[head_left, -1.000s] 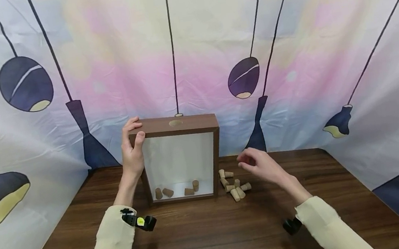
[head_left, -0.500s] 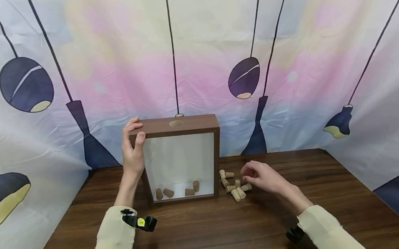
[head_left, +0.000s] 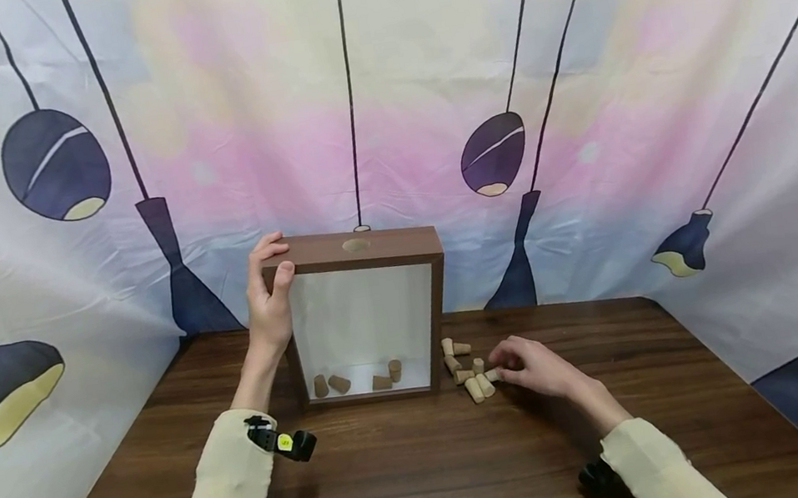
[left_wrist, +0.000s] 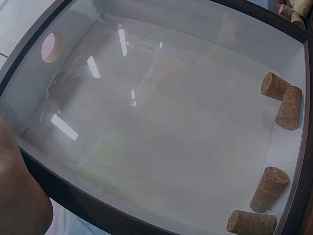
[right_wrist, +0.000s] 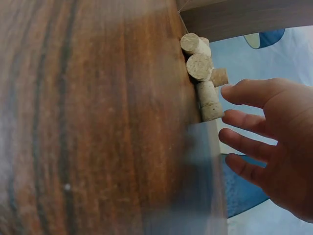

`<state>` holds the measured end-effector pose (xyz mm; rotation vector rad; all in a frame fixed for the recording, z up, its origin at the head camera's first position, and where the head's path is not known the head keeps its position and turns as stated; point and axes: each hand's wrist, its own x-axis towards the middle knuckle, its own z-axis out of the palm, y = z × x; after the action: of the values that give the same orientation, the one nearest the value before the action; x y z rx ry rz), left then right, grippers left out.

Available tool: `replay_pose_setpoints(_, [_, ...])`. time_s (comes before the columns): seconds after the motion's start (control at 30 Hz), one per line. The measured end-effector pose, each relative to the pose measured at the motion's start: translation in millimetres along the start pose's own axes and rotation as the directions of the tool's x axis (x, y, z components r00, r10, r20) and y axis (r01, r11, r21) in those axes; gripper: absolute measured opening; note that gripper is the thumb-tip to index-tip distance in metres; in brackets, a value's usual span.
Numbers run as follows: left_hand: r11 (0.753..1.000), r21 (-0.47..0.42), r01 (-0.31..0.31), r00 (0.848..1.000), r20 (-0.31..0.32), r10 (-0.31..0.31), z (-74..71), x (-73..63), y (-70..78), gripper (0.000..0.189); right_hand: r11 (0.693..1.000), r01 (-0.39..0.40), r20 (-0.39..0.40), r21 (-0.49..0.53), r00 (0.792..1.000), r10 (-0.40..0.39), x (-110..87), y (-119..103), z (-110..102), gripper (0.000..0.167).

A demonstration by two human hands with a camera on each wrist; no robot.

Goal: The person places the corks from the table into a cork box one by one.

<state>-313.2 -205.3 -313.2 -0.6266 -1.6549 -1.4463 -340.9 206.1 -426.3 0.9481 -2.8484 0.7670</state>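
A brown-framed shadow box [head_left: 366, 320] with a see-through front and a round hole [head_left: 356, 244] in its top stands upright on the table. My left hand [head_left: 269, 300] grips its upper left corner, thumb on the front, fingers over the top. Inside, several corks [left_wrist: 270, 189] lie along the bottom. A loose pile of paler corks [head_left: 480, 388] sits just right of the box. My right hand [head_left: 531, 364] reaches to the pile's right side. In the right wrist view, its thumb and fingers are spread at the end of one cork [right_wrist: 210, 103]; contact is uncertain.
The dark wooden table [head_left: 399, 476] extends in front of the box and to both sides. A printed cloth [head_left: 396, 115] with hanging-lamp drawings surrounds the table's back and sides. Each wrist wears a small black camera [head_left: 282, 441].
My right hand has come down toward the table, to the right edge of the cork pile. The left hand keeps its hold on the box, and the corks look unmoved.
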Motion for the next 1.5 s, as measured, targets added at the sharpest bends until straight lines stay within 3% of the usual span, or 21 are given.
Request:
replay_pose_setpoints(0.07, [1.0,0.001,0.005,1.0,0.004,-0.005,1.6,-0.3,10.6,0.037,1.0,-0.01,0.013,-0.004,1.0,0.01,-0.3,1.3,0.8,0.018])
replay_pose_setpoints(0.7, [1.0,-0.014,0.026,1.0,0.01,-0.026,2.9,0.0,12.1,0.037,0.998,-0.056,-0.025,0.036,0.998,0.057,-2.1,3.7,-3.3,0.011])
replay_pose_setpoints(1.2, [1.0,0.024,0.019,1.0,0.006,-0.019,1.7,0.3,14.3,0.037,0.997,-0.017,-0.193,0.071,0.981,0.03,-2.1,-12.5,-35.1,0.015])
replay_pose_setpoints(1.5, [1.0,0.017,0.023,1.0,0.008,-0.023,0.8,-0.5,14.6,0.035,0.996,0.084,-0.303,0.003,0.95,-0.079,3.2,-24.1,-48.2,0.015])
